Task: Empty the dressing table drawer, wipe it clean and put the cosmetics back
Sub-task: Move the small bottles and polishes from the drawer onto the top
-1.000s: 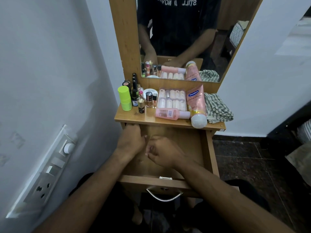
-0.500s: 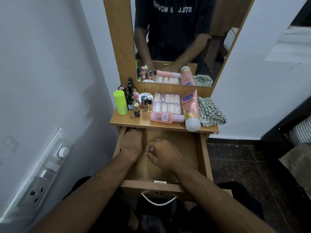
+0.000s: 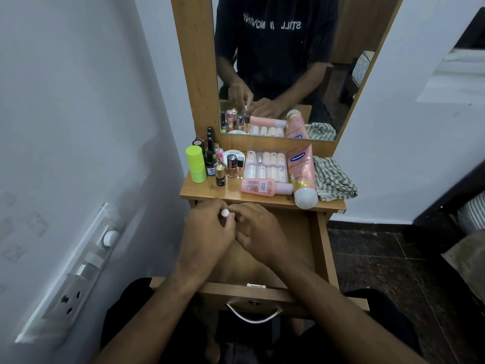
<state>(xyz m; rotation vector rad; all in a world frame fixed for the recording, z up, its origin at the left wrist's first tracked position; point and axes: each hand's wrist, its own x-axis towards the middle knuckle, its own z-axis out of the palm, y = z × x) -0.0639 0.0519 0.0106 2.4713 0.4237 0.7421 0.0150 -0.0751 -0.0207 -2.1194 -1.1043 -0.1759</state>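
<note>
The wooden drawer (image 3: pixel 321 248) of the dressing table stands pulled out, and both my hands are over it. My left hand (image 3: pixel 207 235) pinches a small item with a round white cap (image 3: pixel 225 212) just under the tabletop edge. My right hand (image 3: pixel 259 232) lies against it with curled fingers; whether it holds anything is hidden. On the tabletop (image 3: pixel 204 189) stand a lime green bottle (image 3: pixel 195 164), several small bottles and lipsticks, a clear box of little bottles (image 3: pixel 265 165), a pink bottle (image 3: pixel 262 187) lying down and a pink lotion tube (image 3: pixel 301 174).
A striped green cloth (image 3: pixel 333 179) lies folded at the tabletop's right end. A mirror (image 3: pixel 288 61) rises behind the cosmetics. The drawer's metal handle (image 3: pixel 253 315) faces me. A switch panel (image 3: pixel 78 271) is on the left wall, close to the table. Dark floor lies to the right.
Both hands have come up from the drawer floor toward the tabletop edge. The left hand now shows a small white-capped item between its fingers.
</note>
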